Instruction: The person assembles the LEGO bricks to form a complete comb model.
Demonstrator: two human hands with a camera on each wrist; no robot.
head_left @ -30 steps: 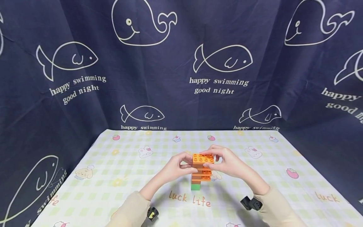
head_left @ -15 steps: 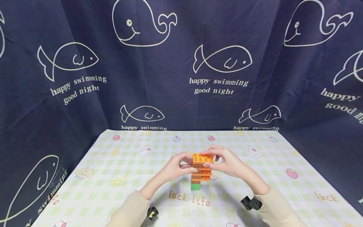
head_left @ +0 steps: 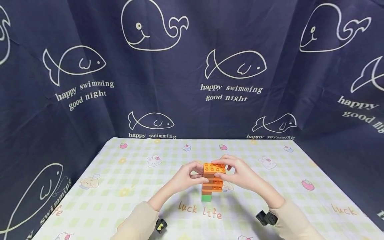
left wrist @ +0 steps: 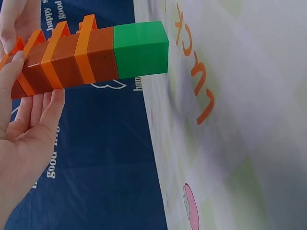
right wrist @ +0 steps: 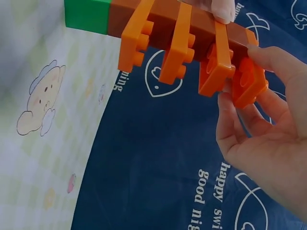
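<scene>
Near the middle of the table rises a narrow upright tower of toy building blocks, with a green block [head_left: 206, 198] at its foot. Brown blocks [left wrist: 102, 53] alternate above it with several orange plates [right wrist: 135, 36], whose studded ends jut out to the right. My left hand [head_left: 188, 176] grips the upper tower from the left, thumb in front and fingers behind. On the other side, my right hand [head_left: 242, 173] pinches the jutting end of the top orange plate [head_left: 210, 169] between thumb and fingers. Fingers partly hide the upper blocks.
A pale checked tablecloth [head_left: 144, 213] with printed cartoons covers the table. Behind and beside it hangs a dark blue curtain [head_left: 186, 73] with white fish and whale outlines. Black wrist devices [head_left: 266, 218] sit at both sleeves.
The head view has tilted up very slightly. Both hands keep the same hold on the block tower.
</scene>
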